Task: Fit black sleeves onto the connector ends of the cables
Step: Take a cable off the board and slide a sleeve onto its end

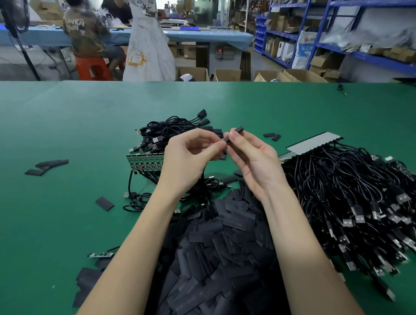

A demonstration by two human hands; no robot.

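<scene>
Between both hands, above the sleeve pile (214, 248), the left hand (190, 158) and right hand (253, 159) pinch one black sleeve (233, 133) together; cables (353, 193) lie right of the right hand

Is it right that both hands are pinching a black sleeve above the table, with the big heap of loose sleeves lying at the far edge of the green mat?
Not quite. The head view shows the left hand and right hand pinching the black sleeve above the table, but the heap of loose sleeves lies at the near edge of the green mat, between the forearms.
</scene>
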